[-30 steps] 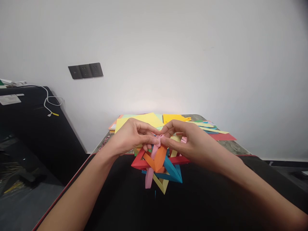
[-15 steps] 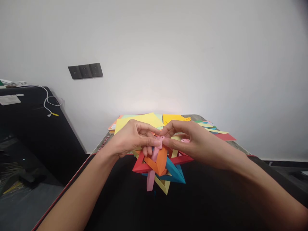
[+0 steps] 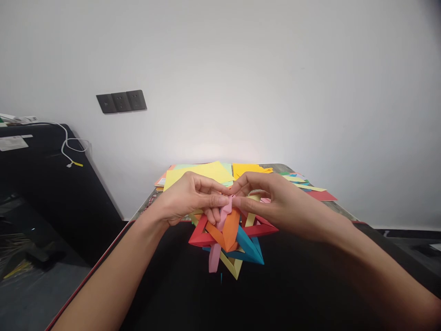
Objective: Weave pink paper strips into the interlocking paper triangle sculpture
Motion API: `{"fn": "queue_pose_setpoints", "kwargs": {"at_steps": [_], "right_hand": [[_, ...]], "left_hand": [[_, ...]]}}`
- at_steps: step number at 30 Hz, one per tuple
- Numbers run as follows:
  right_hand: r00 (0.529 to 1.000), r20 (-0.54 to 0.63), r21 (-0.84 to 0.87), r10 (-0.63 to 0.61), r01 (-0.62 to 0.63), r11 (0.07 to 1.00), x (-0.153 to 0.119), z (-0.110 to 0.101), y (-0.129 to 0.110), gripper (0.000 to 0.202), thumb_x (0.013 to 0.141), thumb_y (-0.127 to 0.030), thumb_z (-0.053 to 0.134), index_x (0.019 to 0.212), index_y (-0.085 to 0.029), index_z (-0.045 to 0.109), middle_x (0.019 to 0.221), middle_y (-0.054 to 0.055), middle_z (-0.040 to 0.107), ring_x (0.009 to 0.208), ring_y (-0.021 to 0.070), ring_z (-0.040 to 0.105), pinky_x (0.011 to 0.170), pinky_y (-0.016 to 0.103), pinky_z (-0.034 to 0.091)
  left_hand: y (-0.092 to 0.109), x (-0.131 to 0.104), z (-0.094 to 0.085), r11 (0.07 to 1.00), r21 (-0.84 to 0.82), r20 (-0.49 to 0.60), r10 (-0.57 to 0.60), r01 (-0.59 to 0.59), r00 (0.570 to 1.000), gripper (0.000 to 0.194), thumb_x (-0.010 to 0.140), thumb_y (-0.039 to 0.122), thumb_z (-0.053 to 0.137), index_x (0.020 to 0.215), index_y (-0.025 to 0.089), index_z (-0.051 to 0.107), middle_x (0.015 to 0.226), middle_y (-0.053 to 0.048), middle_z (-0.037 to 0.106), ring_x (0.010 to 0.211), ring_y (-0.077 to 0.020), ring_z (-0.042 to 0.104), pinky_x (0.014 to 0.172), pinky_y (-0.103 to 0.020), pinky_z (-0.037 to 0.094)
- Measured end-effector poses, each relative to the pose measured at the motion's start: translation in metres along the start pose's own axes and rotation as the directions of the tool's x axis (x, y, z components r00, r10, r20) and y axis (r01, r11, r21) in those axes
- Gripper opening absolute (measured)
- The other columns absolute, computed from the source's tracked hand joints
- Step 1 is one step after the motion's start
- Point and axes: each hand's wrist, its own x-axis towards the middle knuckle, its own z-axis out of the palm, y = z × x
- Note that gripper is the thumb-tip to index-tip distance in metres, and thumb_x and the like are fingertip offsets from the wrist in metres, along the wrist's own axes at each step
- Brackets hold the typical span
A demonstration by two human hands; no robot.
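Between my hands is a star-like origami model (image 3: 230, 239) of interlocked folded paper frames in red, orange, blue, pale yellow and pink. A pink paper strip (image 3: 225, 212) runs up from it to my fingertips. My left hand (image 3: 198, 200) pinches this strip from the left with thumb and index finger, its other fingers curled behind. From the right, my right hand (image 3: 263, 200) pinches the same strip near its top end, its fingertips touching those of the left. The fingers partly cover the upper part of the model.
A black mat (image 3: 282, 285) with a red edge covers the near table. Yellow paper sheets (image 3: 206, 174), an orange-yellow stack (image 3: 250, 170) and coloured paper strips (image 3: 303, 181) lie at the back. A red sheet (image 3: 323, 196) lies right. A black cabinet (image 3: 44, 170) stands left.
The thumbs have shifted slightly on the pink strip, and more of the strip shows below the left thumb. Both hands stay in nearly the same place.
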Motion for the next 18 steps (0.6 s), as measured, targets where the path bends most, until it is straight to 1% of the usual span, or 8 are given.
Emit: {"fn": "queue_pose_setpoints", "kwargs": {"at_steps": [5,9,13,16,18], "right_hand": [[1.0,-0.007,0.01,-0.003,0.003,1.0,0.0012,0.0007,0.001,0.013,0.086,-0.036,0.056,0.09,-0.025,0.062,0.089,0.0,0.069,0.072,0.0154,0.062,0.069,0.033,0.048],[1.0,-0.029,0.025,-0.009,0.009,1.0,0.0027,0.0034,0.0008,0.013,0.085,-0.035,0.057,0.089,-0.024,0.062,0.087,0.001,0.07,0.07,0.015,0.062,0.067,0.031,0.048],[0.998,-0.06,0.026,-0.008,0.01,1.0,0.0025,0.0037,0.0013,0.011,0.084,-0.032,0.059,0.087,-0.023,0.062,0.085,0.001,0.07,0.068,0.0147,0.061,0.065,0.031,0.048],[0.999,-0.021,0.04,-0.027,0.028,0.999,0.0022,0.0015,0.0032,0.014,0.084,-0.034,0.058,0.09,-0.023,0.064,0.087,0.002,0.07,0.069,0.0154,0.061,0.063,0.03,0.047],[0.999,-0.004,0.047,-0.034,0.034,0.998,0.0023,0.0002,0.0045,0.015,0.085,-0.035,0.057,0.091,-0.023,0.065,0.087,0.002,0.069,0.069,0.0155,0.061,0.063,0.031,0.047]], "left_hand": [[0.0001,-0.0002,0.0017,1.0,0.016,-0.018,0.014,-0.013,1.0,0.025,0.071,0.027,0.079,0.087,0.009,0.074,0.063,-0.004,0.07,0.05,-0.009,0.064,0.049,-0.017,0.054],[0.0004,-0.0005,0.0021,1.0,0.027,-0.016,0.012,-0.012,1.0,0.024,0.071,0.029,0.078,0.086,0.01,0.074,0.063,-0.003,0.07,0.05,-0.0095,0.064,0.048,-0.017,0.054],[0.0015,-0.001,0.001,0.999,0.046,-0.001,0.005,-0.005,1.0,0.02,0.072,0.027,0.078,0.085,0.012,0.075,0.065,-0.003,0.07,0.052,-0.0092,0.064,0.051,-0.017,0.055],[0.0022,-0.0017,0.0009,0.999,0.052,0.016,-0.011,0.01,1.0,0.019,0.071,0.025,0.079,0.085,0.012,0.075,0.066,-0.003,0.07,0.053,-0.0083,0.064,0.054,-0.016,0.055],[0.0017,-0.0018,0.001,0.999,0.045,0.004,-0.004,0.004,1.0,0.02,0.071,0.025,0.079,0.086,0.013,0.076,0.065,-0.002,0.07,0.053,-0.0079,0.064,0.053,-0.016,0.055]]}}
